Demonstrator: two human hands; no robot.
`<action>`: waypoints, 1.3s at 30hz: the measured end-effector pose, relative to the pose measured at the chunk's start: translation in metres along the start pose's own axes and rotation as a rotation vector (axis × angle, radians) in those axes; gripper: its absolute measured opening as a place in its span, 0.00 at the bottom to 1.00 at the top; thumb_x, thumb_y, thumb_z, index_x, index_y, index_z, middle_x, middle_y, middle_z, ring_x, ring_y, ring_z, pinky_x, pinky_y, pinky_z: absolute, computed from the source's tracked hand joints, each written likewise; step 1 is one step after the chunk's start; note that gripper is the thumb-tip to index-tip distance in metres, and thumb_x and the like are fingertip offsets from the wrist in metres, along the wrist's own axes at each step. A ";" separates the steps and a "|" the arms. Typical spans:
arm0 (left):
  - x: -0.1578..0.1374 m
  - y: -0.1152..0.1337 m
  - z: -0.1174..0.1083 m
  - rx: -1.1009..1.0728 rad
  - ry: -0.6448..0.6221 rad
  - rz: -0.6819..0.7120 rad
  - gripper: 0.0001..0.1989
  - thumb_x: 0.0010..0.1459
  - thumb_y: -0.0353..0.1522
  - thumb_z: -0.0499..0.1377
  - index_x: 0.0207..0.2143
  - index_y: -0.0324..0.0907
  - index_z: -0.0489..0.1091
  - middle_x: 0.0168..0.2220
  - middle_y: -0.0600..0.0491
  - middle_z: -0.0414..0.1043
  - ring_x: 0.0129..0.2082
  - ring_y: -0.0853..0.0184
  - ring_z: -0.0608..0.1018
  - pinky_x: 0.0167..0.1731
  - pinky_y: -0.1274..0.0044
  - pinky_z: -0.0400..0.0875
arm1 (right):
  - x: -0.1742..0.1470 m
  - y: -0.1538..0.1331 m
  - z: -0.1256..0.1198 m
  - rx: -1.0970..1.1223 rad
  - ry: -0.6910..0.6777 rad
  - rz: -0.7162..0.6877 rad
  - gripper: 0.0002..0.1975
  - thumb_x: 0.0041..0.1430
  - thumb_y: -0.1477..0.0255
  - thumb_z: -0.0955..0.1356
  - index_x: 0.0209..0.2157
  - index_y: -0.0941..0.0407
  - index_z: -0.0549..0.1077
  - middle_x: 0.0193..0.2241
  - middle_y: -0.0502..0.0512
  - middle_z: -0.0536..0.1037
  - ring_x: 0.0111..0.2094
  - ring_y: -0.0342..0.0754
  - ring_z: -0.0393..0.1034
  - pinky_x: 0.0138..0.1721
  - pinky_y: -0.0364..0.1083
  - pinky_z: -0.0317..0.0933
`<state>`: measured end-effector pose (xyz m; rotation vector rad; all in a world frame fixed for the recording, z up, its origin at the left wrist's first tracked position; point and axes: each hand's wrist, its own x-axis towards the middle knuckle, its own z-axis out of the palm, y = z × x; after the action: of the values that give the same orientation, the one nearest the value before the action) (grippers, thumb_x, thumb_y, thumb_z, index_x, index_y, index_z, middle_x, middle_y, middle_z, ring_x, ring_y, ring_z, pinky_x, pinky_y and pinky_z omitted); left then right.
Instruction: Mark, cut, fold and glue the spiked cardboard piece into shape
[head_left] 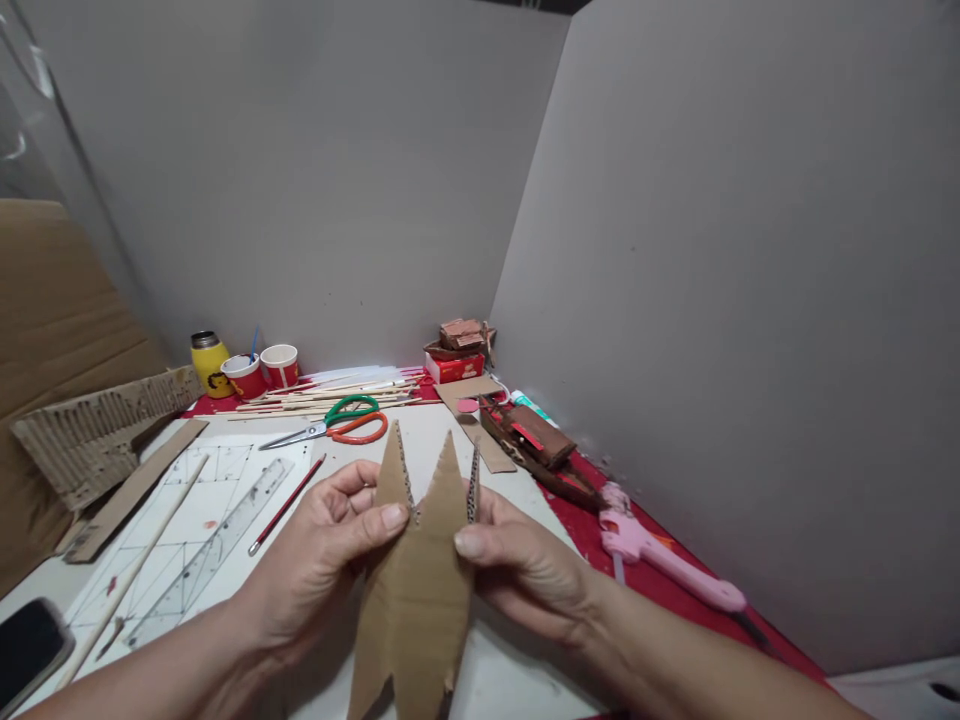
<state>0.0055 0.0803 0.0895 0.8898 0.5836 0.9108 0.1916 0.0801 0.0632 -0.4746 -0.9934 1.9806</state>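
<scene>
A brown corrugated cardboard piece (424, 590) with pointed, tooth-like ends is held up in front of me between both hands. My left hand (337, 545) grips its left side, with the thumb on the near face close to the notch between two points. On the other edge, my right hand (517, 555) pinches it, thumb in front and fingers behind. The piece looks folded or layered, and the fluted edges show along the upper points. Scissors (352, 425) with green and orange handles lie beyond my left hand, and a red pencil (286, 505) rests beside it.
On the left are a clear ruler (210, 550), a drawn paper sheet (97, 590), a cardboard strip (139, 490) and a phone (28, 655). Behind stand a yellow bottle (210, 365) and cups (280, 367). A pink glue gun (667, 560) and brown boat model (536, 440) lie right.
</scene>
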 end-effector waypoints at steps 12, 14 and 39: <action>0.004 -0.011 0.001 -0.095 -0.042 -0.019 0.18 0.53 0.32 0.70 0.45 0.40 0.70 0.39 0.46 0.81 0.37 0.60 0.83 0.42 0.70 0.73 | -0.003 0.005 -0.001 -0.029 0.097 -0.046 0.16 0.47 0.69 0.77 0.40 0.56 0.82 0.34 0.58 0.85 0.37 0.54 0.80 0.46 0.52 0.69; 0.006 -0.012 -0.002 -0.087 -0.036 -0.010 0.16 0.55 0.31 0.68 0.45 0.41 0.70 0.40 0.47 0.81 0.37 0.61 0.83 0.44 0.70 0.73 | -0.002 0.005 -0.002 -0.032 0.130 -0.068 0.15 0.48 0.70 0.77 0.40 0.56 0.82 0.34 0.57 0.85 0.38 0.54 0.80 0.47 0.52 0.69; 0.006 -0.019 -0.004 -0.108 0.067 -0.057 0.14 0.55 0.31 0.68 0.43 0.38 0.72 0.38 0.46 0.82 0.35 0.63 0.83 0.40 0.73 0.75 | -0.003 0.008 0.002 -0.008 0.257 -0.171 0.12 0.48 0.72 0.78 0.38 0.54 0.83 0.33 0.55 0.85 0.35 0.51 0.79 0.46 0.49 0.70</action>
<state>0.0134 0.0816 0.0707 0.7444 0.6091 0.9145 0.1879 0.0739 0.0586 -0.6107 -0.8506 1.7144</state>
